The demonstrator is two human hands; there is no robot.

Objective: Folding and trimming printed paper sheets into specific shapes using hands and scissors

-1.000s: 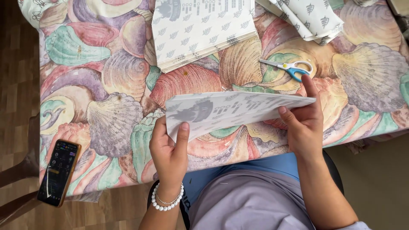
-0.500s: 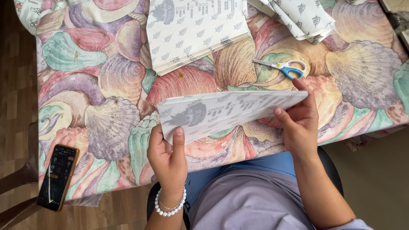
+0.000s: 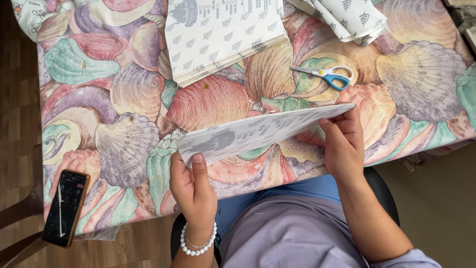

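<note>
While both hands hold it above the near edge of the tabletop (image 3: 124, 99), a flat white sheet of printed paper with a grey animal figure and small leaf marks (image 3: 258, 133) stretches across the middle of the frame, tilted so that its right end sits higher than its left. The left hand (image 3: 192, 191), with a white bead bracelet (image 3: 198, 244) at the wrist, grips the sheet's lower left corner, its fingers (image 3: 199, 166) clamped on the paper with the thumb lying on top. The right hand (image 3: 343, 144) pinches the upper right end, fingers closed on the edge.

The tabletop is covered by a cloth printed with large seashells in pink, green and purple. At the top centre lies a thick stack of white printed sheets (image 3: 223, 34) of the same pattern, and at the upper right a smaller folded bundle of the same paper (image 3: 352, 17). A pair of scissors with blue and yellow handles (image 3: 327, 75) lies just beyond the sheet's right end. At the lower left a black smartphone in an orange case (image 3: 65, 207) rests near the cloth's edge.
</note>
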